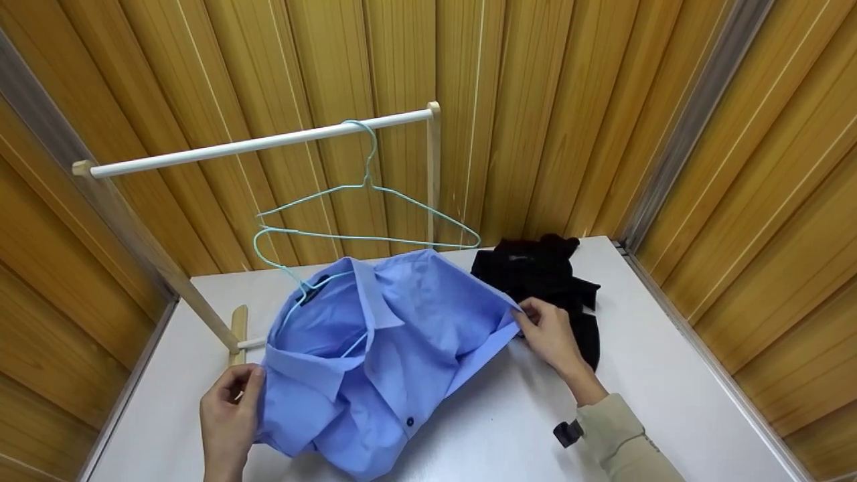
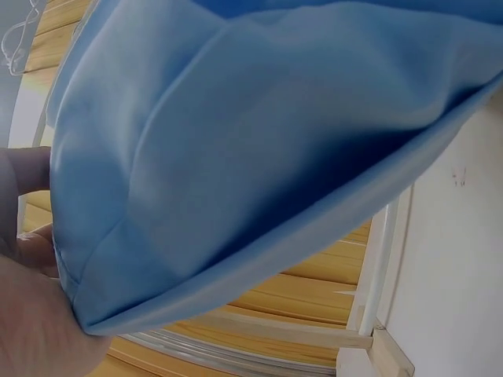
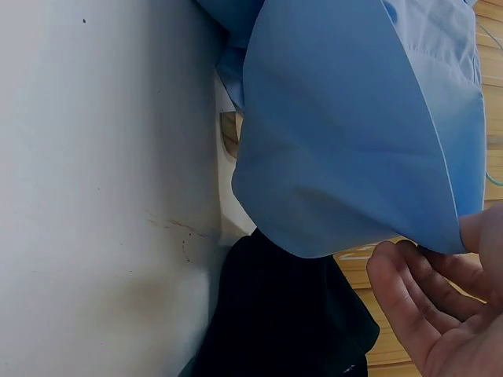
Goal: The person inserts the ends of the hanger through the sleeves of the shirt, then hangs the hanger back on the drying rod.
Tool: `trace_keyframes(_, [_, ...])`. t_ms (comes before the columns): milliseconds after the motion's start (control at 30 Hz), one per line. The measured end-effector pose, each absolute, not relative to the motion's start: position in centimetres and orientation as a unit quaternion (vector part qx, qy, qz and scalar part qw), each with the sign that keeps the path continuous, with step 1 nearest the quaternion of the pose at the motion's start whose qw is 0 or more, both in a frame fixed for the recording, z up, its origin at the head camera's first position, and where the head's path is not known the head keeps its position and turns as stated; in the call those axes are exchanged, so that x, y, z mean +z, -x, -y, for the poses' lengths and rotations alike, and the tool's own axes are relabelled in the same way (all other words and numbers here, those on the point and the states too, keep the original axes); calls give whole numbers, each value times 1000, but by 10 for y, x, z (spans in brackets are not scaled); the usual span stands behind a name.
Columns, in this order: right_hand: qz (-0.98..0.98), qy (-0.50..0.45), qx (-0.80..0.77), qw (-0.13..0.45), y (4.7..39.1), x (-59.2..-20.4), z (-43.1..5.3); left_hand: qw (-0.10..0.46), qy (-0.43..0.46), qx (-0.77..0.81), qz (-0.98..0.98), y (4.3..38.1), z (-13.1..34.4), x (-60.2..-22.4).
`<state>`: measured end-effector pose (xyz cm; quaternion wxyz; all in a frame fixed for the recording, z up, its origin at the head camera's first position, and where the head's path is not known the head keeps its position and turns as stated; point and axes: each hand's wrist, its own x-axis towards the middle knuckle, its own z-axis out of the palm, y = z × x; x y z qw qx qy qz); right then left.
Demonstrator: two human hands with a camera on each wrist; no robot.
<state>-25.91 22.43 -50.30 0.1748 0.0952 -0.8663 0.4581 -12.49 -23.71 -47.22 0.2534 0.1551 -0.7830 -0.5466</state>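
A light blue collared shirt (image 1: 418, 301) is held up between both hands over the white table. My left hand (image 1: 231, 408) pinches its left side near the shoulder; in the left wrist view, the shirt's blue cloth (image 2: 259, 141) fills most of the picture. My right hand (image 1: 550, 335) pinches the edge of the short sleeve at the other side, drawing it outward. A light blue wire hanger (image 1: 305, 288) sits inside the open collar, its hook sticking out at the upper left. A dark button (image 1: 410, 422) shows on the shirt front.
A clothes rack with a white rail (image 1: 268, 142) stands behind, a second wire hanger (image 1: 367, 179) hooked on it. Black clothing (image 1: 535, 274) lies crumpled at the table's back right. Wood-patterned walls (image 1: 535, 100) enclose the white table (image 1: 669, 402).
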Motion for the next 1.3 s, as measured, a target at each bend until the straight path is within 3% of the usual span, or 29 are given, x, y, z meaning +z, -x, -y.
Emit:
trace_keyframes(167, [851, -75, 488, 178, 259, -499, -224, 250, -163, -549, 781, 124, 240, -473])
trace_keyframes(400, [812, -97, 526, 234, 261, -485, -225, 275, -152, -552, 772, 123, 241, -474])
trace_keyframes(667, [852, -135, 467, 196, 260, -494, -222, 284, -163, -551, 768, 123, 245, -476])
trace_keyframes(1000, [893, -149, 413, 95, 252, -524, -209, 293, -178, -542, 767, 122, 244, -474])
trace_keyframes(1300, [864, -152, 466, 119, 252, -523, -204, 305, -201, -549, 752, 121, 247, -474])
